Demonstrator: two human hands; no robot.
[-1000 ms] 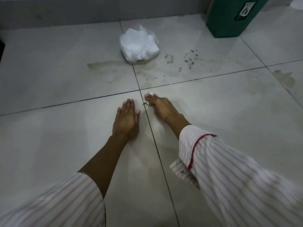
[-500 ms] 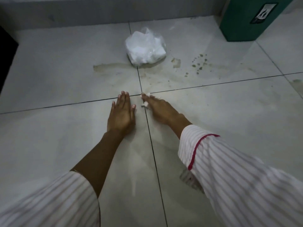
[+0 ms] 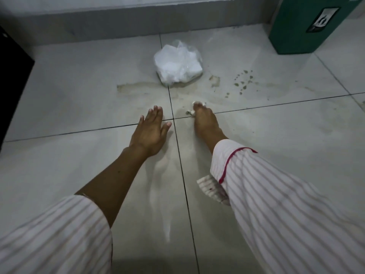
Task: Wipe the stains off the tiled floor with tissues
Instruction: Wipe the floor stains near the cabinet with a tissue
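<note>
My right hand [image 3: 204, 122] presses a small wad of white tissue [image 3: 191, 112] onto the tiled floor [image 3: 69, 175], just right of where the grout lines cross. Bits of tissue show at the fingertips and beside the thumb. My left hand [image 3: 151, 131] lies flat on the floor with fingers spread, left of the grout line, holding nothing. A clear bag of white tissues [image 3: 177, 63] sits further ahead. A brownish smear [image 3: 136, 87] runs left from the bag, and dark green spots [image 3: 244, 82] dot the tile to its right.
A green bin [image 3: 304, 24] stands at the far right by the grey skirting wall [image 3: 98, 22]. A black object [image 3: 11, 76] fills the left edge. Another stain shows at the right edge [image 3: 362, 104]. Striped sleeves cover both forearms.
My right hand has slid the tissue forward and to the right, past the cross grout line toward the stained tile. The left hand stays flat on the floor. The view has tilted slightly.
</note>
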